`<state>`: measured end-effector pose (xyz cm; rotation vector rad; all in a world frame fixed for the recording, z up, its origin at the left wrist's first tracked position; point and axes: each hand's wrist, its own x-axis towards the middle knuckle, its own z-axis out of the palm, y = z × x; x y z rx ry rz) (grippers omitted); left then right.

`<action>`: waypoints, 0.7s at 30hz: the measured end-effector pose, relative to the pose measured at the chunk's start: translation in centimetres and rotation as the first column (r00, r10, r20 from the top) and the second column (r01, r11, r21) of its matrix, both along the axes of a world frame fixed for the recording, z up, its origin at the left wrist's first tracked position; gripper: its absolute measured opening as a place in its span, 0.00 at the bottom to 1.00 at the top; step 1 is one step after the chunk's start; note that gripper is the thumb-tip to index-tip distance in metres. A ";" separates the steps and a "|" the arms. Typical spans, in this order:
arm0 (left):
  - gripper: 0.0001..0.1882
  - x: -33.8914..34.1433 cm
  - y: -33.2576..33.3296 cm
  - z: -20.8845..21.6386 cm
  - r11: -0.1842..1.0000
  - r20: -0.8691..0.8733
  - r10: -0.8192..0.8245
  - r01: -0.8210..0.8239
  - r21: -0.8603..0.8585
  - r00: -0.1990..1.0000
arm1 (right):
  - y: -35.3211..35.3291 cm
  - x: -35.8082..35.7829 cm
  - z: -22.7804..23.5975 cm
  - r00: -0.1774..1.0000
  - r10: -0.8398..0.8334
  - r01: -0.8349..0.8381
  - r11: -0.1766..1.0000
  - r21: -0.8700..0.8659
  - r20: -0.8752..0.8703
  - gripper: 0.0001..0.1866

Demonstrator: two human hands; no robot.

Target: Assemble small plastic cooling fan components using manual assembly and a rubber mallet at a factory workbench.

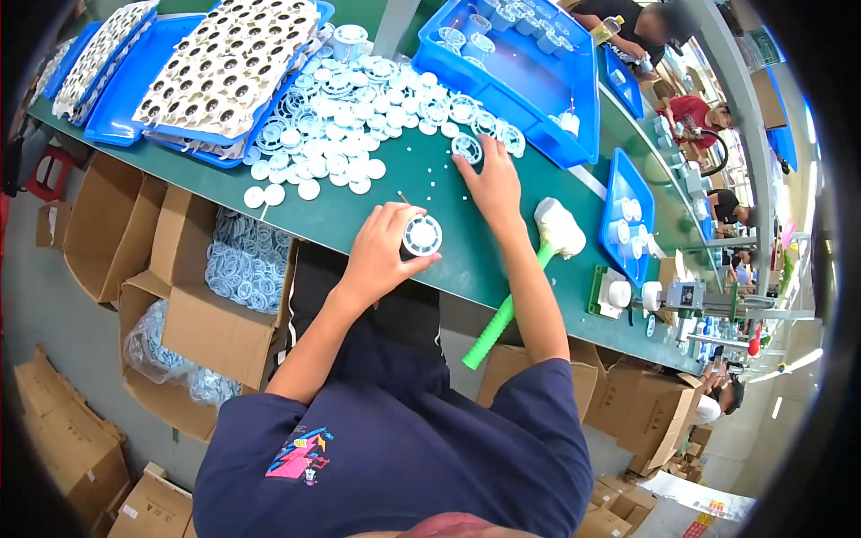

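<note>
My left hand (384, 247) is wrapped round a dark round part with a white slotted cap (421, 235), held upright near the table's front edge. A thin reddish wire end shows above its fingers. Farther off to the right, my right hand (493, 184) has its thumb and fingers round a pale blue plastic ring (466, 147) on the green table (359, 215). More rings and white discs (345, 125) lie in a loose heap to its left. A mallet with a green handle (502, 314) and a white head (560, 229) lies beside my right forearm.
A blue crate (547, 139) with cup-shaped parts stands behind my right hand. Egg-tray-like sheets (229, 67) sit on blue trays at the left. A smaller blue tray (623, 193) and a bench fixture (686, 296) are at the right. Cardboard boxes (220, 327) stand below; other people work beyond.
</note>
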<state>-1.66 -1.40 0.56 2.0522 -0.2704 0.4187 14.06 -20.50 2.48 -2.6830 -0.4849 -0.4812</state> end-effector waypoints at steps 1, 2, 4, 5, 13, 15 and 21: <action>0.33 -0.1 0.0 0.0 1.000 -0.002 -0.002 0.002 -0.001 1.000 | -0.1 -0.2 0.3 1.000 -0.002 0.002 1.000 -0.001 -0.002 0.31; 0.33 0.0 0.0 0.0 1.000 0.008 0.000 0.000 -0.002 1.000 | -0.4 -0.3 0.6 0.999 -0.012 0.013 1.000 0.019 -0.039 0.30; 0.33 0.1 -0.1 -0.1 1.000 0.012 -0.005 0.005 -0.004 1.000 | -1.3 -0.9 1.2 0.999 -0.014 0.016 0.998 0.060 -0.031 0.29; 0.33 0.0 0.0 -0.1 1.000 0.016 -0.002 0.002 -0.006 1.000 | -1.9 -1.6 1.7 0.998 0.055 -0.052 0.994 0.093 -0.031 0.29; 0.33 0.2 -0.2 0.1 1.000 -0.002 0.019 -0.019 0.014 1.000 | -7.9 -8.3 2.9 0.967 0.126 -0.133 0.991 -0.018 -0.221 0.39; 0.32 0.0 -0.5 0.3 1.000 -0.023 0.017 -0.016 0.006 1.000 | -7.1 -9.1 2.1 0.982 0.022 -0.029 0.999 -0.032 -0.188 0.42; 0.33 -0.2 -0.9 0.2 0.997 -0.010 0.067 -0.066 0.039 0.998 | -5.3 -8.5 0.5 1.000 0.001 -0.001 0.999 -0.047 0.000 0.34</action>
